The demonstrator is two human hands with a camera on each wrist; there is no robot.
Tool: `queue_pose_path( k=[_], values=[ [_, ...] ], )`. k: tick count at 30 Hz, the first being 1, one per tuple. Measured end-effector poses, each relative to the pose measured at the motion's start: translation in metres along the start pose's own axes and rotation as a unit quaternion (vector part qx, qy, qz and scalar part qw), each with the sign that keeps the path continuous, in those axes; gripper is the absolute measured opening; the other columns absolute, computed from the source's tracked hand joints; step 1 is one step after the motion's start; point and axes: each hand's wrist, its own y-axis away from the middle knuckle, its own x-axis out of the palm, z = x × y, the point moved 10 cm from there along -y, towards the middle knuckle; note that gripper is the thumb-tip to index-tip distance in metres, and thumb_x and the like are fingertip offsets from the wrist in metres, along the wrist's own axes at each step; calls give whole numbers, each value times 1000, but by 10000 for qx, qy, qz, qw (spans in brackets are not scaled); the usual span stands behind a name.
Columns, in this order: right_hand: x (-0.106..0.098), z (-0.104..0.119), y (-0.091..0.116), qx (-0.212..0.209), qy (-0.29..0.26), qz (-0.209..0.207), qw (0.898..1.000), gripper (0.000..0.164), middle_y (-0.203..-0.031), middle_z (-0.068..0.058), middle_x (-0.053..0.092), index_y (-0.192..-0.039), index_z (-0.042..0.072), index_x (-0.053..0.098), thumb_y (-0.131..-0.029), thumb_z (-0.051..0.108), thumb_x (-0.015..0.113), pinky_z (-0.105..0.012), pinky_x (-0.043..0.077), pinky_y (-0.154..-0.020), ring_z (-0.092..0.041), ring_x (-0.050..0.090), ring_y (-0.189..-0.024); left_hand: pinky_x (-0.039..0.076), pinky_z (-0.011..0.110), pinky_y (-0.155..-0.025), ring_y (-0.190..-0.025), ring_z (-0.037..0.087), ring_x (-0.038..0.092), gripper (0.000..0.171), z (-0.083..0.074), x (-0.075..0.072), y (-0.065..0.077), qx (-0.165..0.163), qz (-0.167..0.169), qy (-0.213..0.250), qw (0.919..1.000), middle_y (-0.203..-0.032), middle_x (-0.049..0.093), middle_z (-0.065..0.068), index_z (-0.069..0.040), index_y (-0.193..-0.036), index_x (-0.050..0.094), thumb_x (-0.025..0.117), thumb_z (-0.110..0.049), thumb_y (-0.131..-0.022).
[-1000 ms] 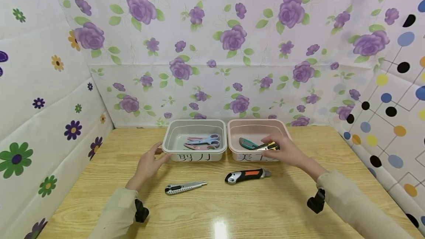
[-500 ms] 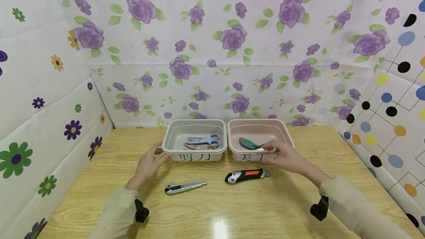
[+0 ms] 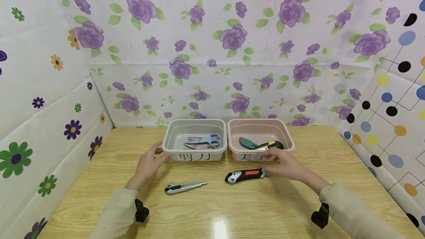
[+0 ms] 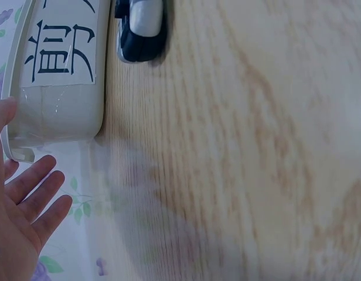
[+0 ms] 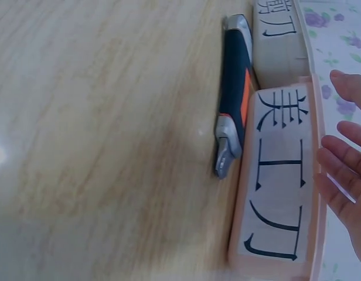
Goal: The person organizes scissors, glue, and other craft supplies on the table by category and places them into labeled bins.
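Observation:
My left hand [image 3: 148,163] rests at the left front corner of a grey bin [image 3: 194,152], thumb at the rim and the other fingers loosely extended. Scissors [image 3: 204,140] with blue and pink handles lie in that bin. In front of a pink bin [image 3: 247,152] hovers my right hand [image 3: 287,165], its relaxed fingers holding nothing. Inside the pink bin are a teal box cutter [image 3: 247,143] and a black-and-yellow box cutter [image 3: 270,145]. A black-and-orange utility knife [image 3: 247,175] lies on the table, its tip partly behind the right fingers in the head view.
A silver snap-off cutter [image 3: 186,187] lies on the wooden table [image 3: 212,209], left of the utility knife. Both bins stand side by side at the back edge, with labels on their fronts. Behind them hangs a flowered cloth [image 3: 212,47].
My right hand has let go of the black-and-yellow box cutter, which now lies in the pink bin, and has drawn back toward the utility knife. The left hand has stayed put.

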Motion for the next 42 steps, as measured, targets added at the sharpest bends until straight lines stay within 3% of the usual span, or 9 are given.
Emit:
queue_pose_path(
  k=[3,8,14,35,42],
  values=[
    [3,0,2,-71,87,-8,9999,48,-106,-8,63,-112,6,60,-75,34,74,-33,49,-75,-17,57,-92,45,53,-84,-105,36,56,66,0,0,0,15,-13,-6,10000,-111,62,17,-6,-135,39,57,-45,-86],
    [9,1,4,-300,175,-43,9994,45,-105,-7,63,-109,10,62,-73,33,76,-38,50,-74,-23,58,-93,45,53,-84,-105,36,56,66,-1,-1,0,38,-23,2,10000,-111,62,18,-6,-135,39,58,-45,-86],
    [18,-3,8,-344,252,18,9991,41,-105,-8,63,-109,12,61,-74,27,75,-34,49,-70,-23,59,-90,45,53,-84,-106,36,55,65,0,-1,0,41,-7,18,10000,-111,61,18,-6,-135,39,57,-45,-86],
    [37,-27,16,118,265,55,9996,47,-105,-4,63,-109,4,61,-74,33,74,-41,49,-78,-24,59,-95,44,54,-84,-107,36,54,65,1,-1,1,-26,55,115,9999,-113,61,17,-8,-136,39,56,-46,-86],
    [44,-30,14,106,298,66,9995,44,-103,-2,62,-108,5,62,-72,28,77,-33,50,-75,-17,58,-88,44,54,-84,-107,36,54,65,0,0,1,-11,42,107,9999,-113,60,18,-8,-136,39,57,-45,-86]
  ],
)
